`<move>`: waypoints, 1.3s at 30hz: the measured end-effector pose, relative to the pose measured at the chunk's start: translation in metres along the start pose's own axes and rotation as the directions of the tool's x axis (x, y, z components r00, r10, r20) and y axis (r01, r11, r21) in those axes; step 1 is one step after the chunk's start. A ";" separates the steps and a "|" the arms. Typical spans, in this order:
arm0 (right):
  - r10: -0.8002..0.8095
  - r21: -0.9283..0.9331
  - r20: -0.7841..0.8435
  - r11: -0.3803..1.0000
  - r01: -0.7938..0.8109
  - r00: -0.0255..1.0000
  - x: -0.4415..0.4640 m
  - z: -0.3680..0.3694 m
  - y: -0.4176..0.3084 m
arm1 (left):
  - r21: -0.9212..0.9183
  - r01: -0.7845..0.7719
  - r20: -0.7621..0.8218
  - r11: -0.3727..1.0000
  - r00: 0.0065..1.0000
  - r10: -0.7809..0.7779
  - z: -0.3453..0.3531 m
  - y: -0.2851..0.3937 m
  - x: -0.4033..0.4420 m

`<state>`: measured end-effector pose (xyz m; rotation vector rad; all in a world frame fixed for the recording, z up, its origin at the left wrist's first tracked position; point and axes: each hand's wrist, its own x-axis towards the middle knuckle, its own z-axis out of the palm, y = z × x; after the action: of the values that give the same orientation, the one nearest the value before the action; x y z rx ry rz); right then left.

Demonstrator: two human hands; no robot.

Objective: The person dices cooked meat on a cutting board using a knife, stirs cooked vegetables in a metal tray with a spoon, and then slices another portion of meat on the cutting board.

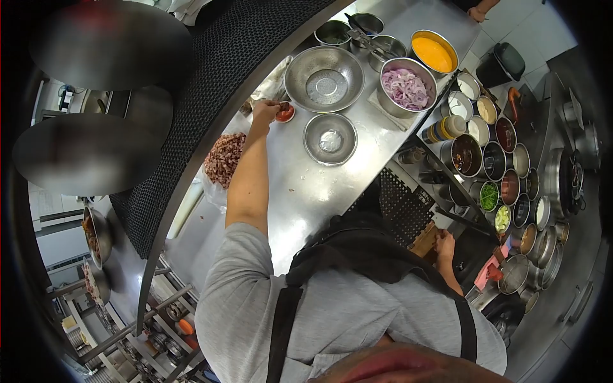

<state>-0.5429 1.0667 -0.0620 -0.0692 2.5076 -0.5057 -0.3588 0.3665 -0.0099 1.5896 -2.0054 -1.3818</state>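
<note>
Some onion [407,88] appears sliced, upper right; chopped meat [223,159] seems unused. The left hand [265,110] is held at the red-filled dish [285,115]; finger closure, right hand's [444,245] included, cannot be told.

The table [287,223] is smooth, glossy metal throwing back a bright glare, and the wide bowl [298,83] and small bowl [313,148] are shiny metal too, the wide one's base looking speckled. The sauce [285,115] has a wet gloss and the orange liquid [434,54] a smooth surface, while the meat [223,159] is rough and lumpy against the bag's [216,199] thin, crinkled clear plastic. The shirt [239,274] is matt cloth, the apron [285,325] dull cloth, and the floor mat [403,207] matt and perforated.
</note>
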 end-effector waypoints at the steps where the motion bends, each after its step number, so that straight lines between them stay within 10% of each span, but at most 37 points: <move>1: 0.011 -0.052 0.005 0.999 -0.011 1.000 0.000 0.001 0.005 | -0.003 0.001 -0.002 1.000 1.000 -0.001 -0.001 -0.001 -0.002; 8: -0.115 -0.096 -0.001 0.989 0.114 0.993 -0.018 -0.011 -0.006 | -0.712 -0.045 -0.010 0.701 0.999 0.054 0.000 -0.001 -0.025; 11: -0.589 -0.199 -0.043 0.797 0.571 0.807 -0.003 -0.008 -0.047 | -0.743 -0.213 -0.021 0.634 0.955 0.296 -0.003 -0.006 -0.033; 15: -0.671 0.114 -0.010 0.736 0.667 0.742 -0.044 -0.019 -0.226 | -0.686 -0.397 -0.352 0.610 0.915 0.200 -0.024 -0.036 -0.036; 20: -0.964 0.438 0.238 0.213 0.873 0.116 -0.132 -0.040 -0.429 | -0.329 -0.571 -0.700 0.752 0.682 0.212 -0.088 -0.065 -0.101; 24: -0.822 0.640 0.355 -0.135 0.757 -0.446 -0.248 -0.049 -0.528 | -0.155 -0.558 -0.766 0.815 0.588 0.258 -0.118 -0.104 -0.175; 26: -0.699 0.738 0.334 -0.224 0.637 -0.632 -0.296 -0.040 -0.544 | -0.727 -0.391 -0.489 0.564 0.872 -0.026 -0.133 -0.130 -0.216; 31: -0.367 0.931 0.283 -0.115 0.345 -0.886 -0.394 -0.062 -0.574 | -0.988 -0.090 -0.119 0.126 0.962 -0.244 -0.129 -0.130 -0.374; 35: -0.435 0.998 -0.022 0.041 -0.044 -0.900 -0.439 -0.080 -0.582 | -0.944 -0.317 -0.292 0.097 0.934 0.206 -0.161 -0.046 -0.445; 39: -0.462 0.977 -0.194 -0.011 -0.213 -0.865 -0.459 -0.080 -0.573 | -0.798 -0.603 -0.442 -0.022 0.559 0.701 -0.196 0.052 -0.489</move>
<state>-0.2392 0.6349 0.4545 -1.6315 -0.4142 -0.9867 -0.0726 0.6802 0.3068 -0.0601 -1.1326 -1.5768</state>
